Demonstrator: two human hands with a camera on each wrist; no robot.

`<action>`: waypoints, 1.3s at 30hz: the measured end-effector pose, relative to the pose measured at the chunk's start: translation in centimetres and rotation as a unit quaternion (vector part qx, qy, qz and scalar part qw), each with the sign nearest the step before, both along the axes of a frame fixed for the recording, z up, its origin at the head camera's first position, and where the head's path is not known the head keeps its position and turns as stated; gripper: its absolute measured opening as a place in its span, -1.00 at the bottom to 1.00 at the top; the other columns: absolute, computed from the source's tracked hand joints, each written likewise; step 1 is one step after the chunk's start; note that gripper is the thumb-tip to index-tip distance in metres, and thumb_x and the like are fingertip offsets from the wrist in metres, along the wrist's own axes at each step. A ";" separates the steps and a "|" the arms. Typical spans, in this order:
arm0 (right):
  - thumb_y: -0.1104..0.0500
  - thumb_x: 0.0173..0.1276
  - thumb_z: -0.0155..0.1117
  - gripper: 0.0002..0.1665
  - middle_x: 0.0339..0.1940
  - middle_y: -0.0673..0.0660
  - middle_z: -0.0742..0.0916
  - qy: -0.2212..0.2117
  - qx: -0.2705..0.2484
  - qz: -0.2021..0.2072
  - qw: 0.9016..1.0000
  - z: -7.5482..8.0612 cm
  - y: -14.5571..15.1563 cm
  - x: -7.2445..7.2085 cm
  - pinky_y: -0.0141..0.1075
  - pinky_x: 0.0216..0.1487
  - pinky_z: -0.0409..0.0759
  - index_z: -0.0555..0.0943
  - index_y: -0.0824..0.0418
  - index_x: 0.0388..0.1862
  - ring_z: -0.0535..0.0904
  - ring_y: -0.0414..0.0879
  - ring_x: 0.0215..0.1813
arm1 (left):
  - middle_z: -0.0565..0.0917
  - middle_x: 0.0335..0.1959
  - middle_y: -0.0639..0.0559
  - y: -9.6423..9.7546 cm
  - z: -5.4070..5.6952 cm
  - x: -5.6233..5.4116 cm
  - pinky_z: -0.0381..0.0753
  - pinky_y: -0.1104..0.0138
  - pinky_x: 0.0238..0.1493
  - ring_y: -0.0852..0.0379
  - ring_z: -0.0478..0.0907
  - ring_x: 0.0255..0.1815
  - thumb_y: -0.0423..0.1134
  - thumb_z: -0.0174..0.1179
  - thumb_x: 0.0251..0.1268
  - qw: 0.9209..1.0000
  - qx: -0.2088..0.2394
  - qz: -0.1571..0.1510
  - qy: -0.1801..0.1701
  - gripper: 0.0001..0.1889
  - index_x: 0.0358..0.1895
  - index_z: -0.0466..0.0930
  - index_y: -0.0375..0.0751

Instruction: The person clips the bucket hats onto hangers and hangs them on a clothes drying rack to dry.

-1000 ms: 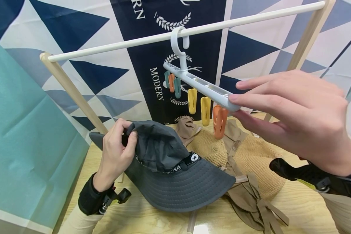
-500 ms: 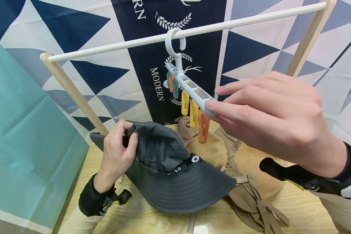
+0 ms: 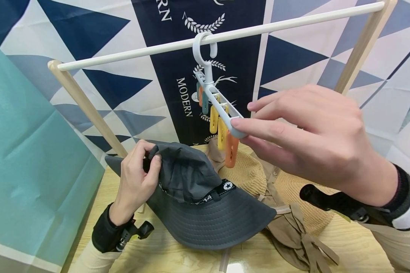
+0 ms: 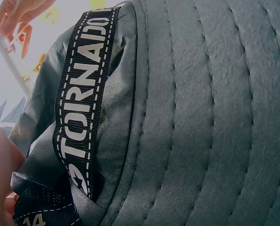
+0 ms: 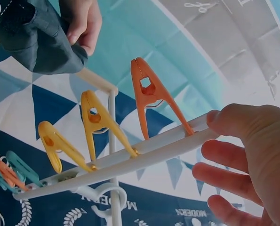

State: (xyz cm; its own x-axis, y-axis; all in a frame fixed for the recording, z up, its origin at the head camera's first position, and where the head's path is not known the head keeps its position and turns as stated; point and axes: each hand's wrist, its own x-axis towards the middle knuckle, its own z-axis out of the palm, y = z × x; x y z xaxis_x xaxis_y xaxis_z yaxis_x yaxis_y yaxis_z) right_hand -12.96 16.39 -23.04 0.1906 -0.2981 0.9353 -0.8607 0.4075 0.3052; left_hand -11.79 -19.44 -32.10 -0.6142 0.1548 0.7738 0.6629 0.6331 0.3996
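My left hand [image 3: 138, 178] pinches the crown of a dark grey bucket hat [image 3: 212, 222] at the left. The hat's wide stitched brim slants down to the right, close over the table. A black band [image 4: 83, 84] lettered "TORNADO" runs round the crown. With thumb and fingertips, my right hand [image 3: 314, 136] pinches the near end of a pale blue clip hanger [image 5: 130, 165], hooked over a rod. Below its bar hang an orange clip [image 3: 231, 151], two yellow clips [image 3: 222, 136], and smaller-looking teal and orange clips [image 3: 205, 102] at the far end.
A white rod [image 3: 287, 25] spans two wooden posts [image 3: 89, 110]. Behind the grey hat, a tan woven hat [image 3: 247, 172] and brown cloth with ties [image 3: 290, 231] lie on the wooden table [image 3: 177, 258]. A teal panel [image 3: 30, 151] stands at the left.
My right hand has moved left, swinging the hanger's near end and its clips left toward the grey hat. The hook has shifted slightly left on the rod. My left hand stays nearly still.
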 end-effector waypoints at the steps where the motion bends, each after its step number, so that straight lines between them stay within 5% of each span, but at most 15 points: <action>1: 0.18 0.23 0.75 -0.60 -0.31 0.02 0.93 -0.005 0.002 -0.005 1.000 0.1 0.0 0.1 0.17 -0.19 0.71 0.94 -0.08 0.05 0.91 0.14 -0.23 | 0.64 -0.27 -0.17 0.0 0.0 0.0 0.38 0.37 -0.27 0.09 0.46 -0.31 -0.46 0.17 0.48 1.000 0.000 0.000 0.000 -0.89 -0.05 0.61 -0.40; 11: 0.09 0.31 0.71 -0.74 -0.25 0.07 0.95 -0.065 -0.001 -0.023 0.998 -0.2 1.6 0.7 0.04 -0.20 0.64 0.95 -0.04 -0.01 0.90 0.13 -0.21 | 0.63 -0.27 -0.17 0.1 -0.1 0.1 0.38 0.37 -0.26 0.10 0.45 -0.30 -0.47 0.17 0.47 1.000 0.004 0.001 -0.001 -0.90 -0.06 0.60 -0.40; 14: 0.07 0.34 0.67 -0.75 -0.22 0.11 0.96 -0.094 0.000 -0.023 0.995 -0.7 2.8 0.6 -0.16 0.00 0.73 0.95 0.01 -0.01 0.92 0.15 -0.16 | 0.63 -0.28 -0.17 0.1 -0.1 0.1 0.37 0.37 -0.27 0.10 0.45 -0.31 -0.47 0.16 0.48 1.000 0.004 -0.001 -0.001 -0.90 -0.05 0.60 -0.40; 18: 0.00 0.43 0.57 -0.73 -0.14 0.09 0.96 -0.143 0.027 -0.038 0.989 -0.9 4.2 0.6 -0.51 0.26 0.62 0.93 0.06 0.01 0.92 0.08 -0.07 | 0.63 -0.27 -0.17 0.0 0.0 0.0 0.38 0.38 -0.26 0.09 0.46 -0.31 -0.46 0.16 0.48 1.000 0.003 -0.001 -0.002 -0.90 -0.05 0.60 -0.40; 25: -0.04 0.52 0.50 -0.69 -0.10 0.05 0.95 -0.174 0.060 -0.042 0.982 -1.1 5.0 0.5 -0.58 0.32 0.58 0.91 0.12 0.04 0.92 0.00 0.02 | 0.63 -0.27 -0.17 0.1 -0.2 0.0 0.37 0.36 -0.25 0.06 0.47 -0.31 -0.47 0.17 0.48 1.000 -0.003 -0.003 0.001 -0.90 -0.05 0.61 -0.39; 29: -0.08 0.57 0.44 -0.64 -0.09 0.06 0.95 -0.179 0.054 -0.050 0.981 -1.0 4.9 0.5 -0.61 0.26 0.54 0.90 0.15 0.02 0.89 0.01 -0.07 | 0.63 -0.28 -0.16 0.0 -0.2 0.0 0.37 0.36 -0.26 0.06 0.46 -0.31 -0.47 0.17 0.47 1.000 -0.003 -0.002 0.001 -0.90 -0.05 0.61 -0.39; 35: -0.16 0.67 0.27 -0.52 -0.11 0.03 0.94 -0.175 0.069 -0.085 0.978 -0.8 4.4 0.6 -0.41 -0.16 0.51 0.88 0.18 0.00 0.83 -0.05 -0.24 | 0.62 -0.28 -0.16 -0.1 -0.2 -0.1 0.39 0.34 -0.26 0.05 0.47 -0.31 -0.46 0.17 0.48 1.000 -0.006 -0.005 -0.003 -0.89 -0.04 0.60 -0.39; 39: -0.17 0.69 0.24 -0.50 -0.14 0.02 0.94 -0.177 0.068 -0.083 0.978 -0.7 4.2 0.6 -0.43 -0.13 0.52 0.88 0.20 0.01 0.81 -0.10 -0.25 | 0.63 -0.28 -0.16 -0.1 -0.2 -0.1 0.40 0.34 -0.27 0.05 0.48 -0.32 -0.46 0.17 0.48 1.000 -0.007 -0.004 -0.006 -0.90 -0.05 0.60 -0.39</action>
State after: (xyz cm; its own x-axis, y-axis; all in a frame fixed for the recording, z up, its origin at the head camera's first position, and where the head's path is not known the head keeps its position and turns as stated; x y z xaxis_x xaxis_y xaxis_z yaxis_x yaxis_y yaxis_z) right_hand -12.39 20.56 -23.75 -0.1991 -0.4232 0.8839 -0.8476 0.5270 0.0614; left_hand -11.90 -19.54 -32.35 -0.6217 0.1706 0.7645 0.6639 0.6326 0.3988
